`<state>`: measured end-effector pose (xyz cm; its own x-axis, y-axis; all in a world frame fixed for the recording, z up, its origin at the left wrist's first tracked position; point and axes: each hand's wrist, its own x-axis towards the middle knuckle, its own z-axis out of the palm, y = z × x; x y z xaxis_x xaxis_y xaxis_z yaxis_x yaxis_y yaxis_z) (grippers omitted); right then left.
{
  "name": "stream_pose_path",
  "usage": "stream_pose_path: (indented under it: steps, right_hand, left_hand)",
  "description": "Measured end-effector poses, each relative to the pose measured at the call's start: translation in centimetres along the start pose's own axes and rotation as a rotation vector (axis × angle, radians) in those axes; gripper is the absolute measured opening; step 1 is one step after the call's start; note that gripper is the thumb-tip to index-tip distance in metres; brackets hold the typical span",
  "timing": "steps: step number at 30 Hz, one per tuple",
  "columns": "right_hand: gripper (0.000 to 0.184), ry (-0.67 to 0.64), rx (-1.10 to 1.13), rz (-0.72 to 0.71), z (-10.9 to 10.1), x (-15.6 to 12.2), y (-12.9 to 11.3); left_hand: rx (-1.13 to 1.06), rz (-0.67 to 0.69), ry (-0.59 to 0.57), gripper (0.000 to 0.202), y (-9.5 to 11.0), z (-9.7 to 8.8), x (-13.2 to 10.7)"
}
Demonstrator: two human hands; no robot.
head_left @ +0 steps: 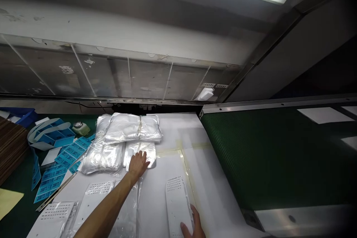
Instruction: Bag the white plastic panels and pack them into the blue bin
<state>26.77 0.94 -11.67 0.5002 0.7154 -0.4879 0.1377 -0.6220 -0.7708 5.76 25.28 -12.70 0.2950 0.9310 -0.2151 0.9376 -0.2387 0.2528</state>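
Though blurred, blue labels (pixel 65 160) reading "2007"

Bare left forearm (pixel 104 206) seen here, ungloved left hand (pixel 138 164) beyond it; bare right hand (pixel 193 226) caught at the near edge!

White-covered bench (pixel 174 130): clear poly bags (pixel 131 128) stacked mid-bench. White perforated panels (pixel 177 204) on near side of bags; blue labels (pixel 63 160) on green mat (pixel 23 200) left of them.
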Motion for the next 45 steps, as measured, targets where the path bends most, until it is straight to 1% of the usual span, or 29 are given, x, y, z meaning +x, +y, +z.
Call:
stream_pose_path:
  steps: [2, 4, 8, 10, 15, 18, 20, 21, 22, 25, 26, 29, 32, 35, 37, 38, 40, 42, 45]
  right_hand:
    - [0.089, 0.008, 0.017, 0.020, 0.0, 0.0, 0.2]
    - [0.088, 0.014, 0.034, 0.033, 0.0, 0.1, 0.1]
    - [0.089, 0.014, 0.054, 0.035, -0.1, 0.1, -0.3]
    - [0.087, 0.014, 0.059, 0.037, -0.1, -0.1, -0.6]
    - [0.088, 0.016, 0.071, 0.055, 0.0, -0.4, -0.8]
    - [0.093, 0.018, 0.087, 0.048, -0.1, -0.6, -1.3]
    - [0.094, 0.011, 0.119, 0.018, -0.3, -0.9, -2.3]
    - [0.090, 0.004, 0.140, 0.007, -0.5, -1.2, -3.1]
    - [0.082, -0.006, 0.151, 0.003, -0.7, -1.5, -4.1]
    - [0.051, -0.035, 0.123, -0.021, -1.3, -2.7, -7.7]
    - [0.043, -0.045, 0.107, -0.044, -1.4, -3.0, -8.9]
    - [0.028, -0.088, 0.099, -0.155, -1.2, -3.3, -11.8]
    - [0.018, -0.135, 0.102, -0.231, -0.1, -2.5, -13.0]
    - [0.020, -0.153, 0.123, -0.224, 1.1, -1.0, -12.5]
    - [0.026, -0.152, 0.145, -0.188, 1.4, 0.1, -11.7]
    - [0.029, -0.142, 0.154, -0.171, 1.2, 0.5, -11.1]
    - [0.032, -0.101, 0.163, -0.146, 0.1, 1.2, -10.0]
    - [0.033, -0.050, 0.161, -0.121, -1.7, 1.5, -8.8]
    - [0.037, 0.002, 0.160, -0.090, -4.6, 1.0, -7.2]
  left_hand:
    - [0.046, 0.010, 0.017, 0.038, 0.0, 0.1, 0.1]
    - [0.071, 0.026, 0.033, 0.038, 0.5, 0.2, 0.1]
    - [0.061, 0.074, 0.040, 0.030, 1.6, 0.6, -0.3]
    - [0.032, 0.088, 0.029, 0.027, 1.8, 0.8, -0.5]
    - [-0.107, 0.068, 0.017, 0.024, 1.4, 0.7, -0.8]
    - [-0.233, 0.047, 0.036, 0.023, 1.4, -0.1, -1.2]
    - [-0.340, 0.035, 0.061, 0.023, 1.8, -0.9, -1.9]
    - [-0.401, 0.033, 0.075, 0.024, 2.1, -1.3, -2.5]
    - [-0.466, 0.034, 0.087, 0.024, 2.5, -1.7, -3.2]
    - [-0.659, 0.057, 0.088, 0.023, 3.9, -2.8, -5.8]
    - [-0.712, 0.067, 0.076, 0.022, 4.3, -3.0, -6.7]
    - [-0.812, 0.077, 0.037, 0.025, 5.2, -3.2, -8.9]
    - [-0.803, 0.043, 0.042, 0.035, 5.3, -2.8, -9.9]
    - [-0.680, 0.031, 0.069, 0.037, 5.0, -2.0, -9.9]
    - [-0.561, 0.071, 0.063, 0.040, 5.0, -1.3, -9.6]
    - [-0.499, 0.095, 0.051, 0.041, 5.2, -0.9, -9.4]
    - [-0.381, 0.130, 0.022, 0.040, 5.7, 0.1, -9.0]
    - [-0.279, 0.147, -0.002, 0.038, 6.5, 1.2, -8.5]
    - [-0.173, 0.154, -0.027, 0.037, 7.4, 2.8, -7.6]
